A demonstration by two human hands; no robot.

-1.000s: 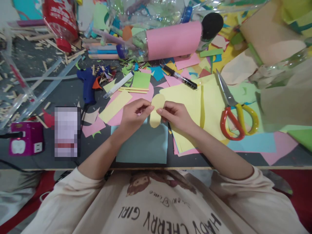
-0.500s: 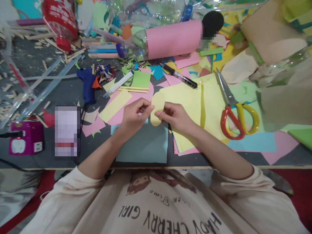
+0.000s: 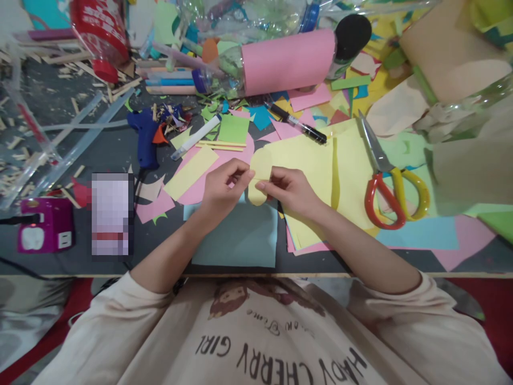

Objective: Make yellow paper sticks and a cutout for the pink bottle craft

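Observation:
Between my two hands is a small yellow paper cutout [image 3: 261, 163] with rounded ends and a crease or seam across its middle. My left hand [image 3: 228, 184] pinches its left edge with thumb and forefinger. From the other side my right hand [image 3: 292, 187] grips the lower right part, thumb on top. Below the cutout lies a light blue sheet of paper [image 3: 236, 238]. Just right of my right hand is a stack of yellow paper [image 3: 312, 160]. A pink sheet [image 3: 236, 166] and a yellow paper strip [image 3: 191, 174] lie by my left hand.
Red-and-yellow scissors [image 3: 387, 176] and a black marker [image 3: 298, 124] lie to the right. A blue glue gun [image 3: 145, 136] is at left, near a purple box [image 3: 46, 224]. A pink-wrapped bottle [image 3: 288, 61] and a red-labelled bottle [image 3: 100, 37] lie behind, among paper scraps and sticks.
The view has shifted very slightly. Both hands keep their grip on the yellow cutout, with hardly any movement.

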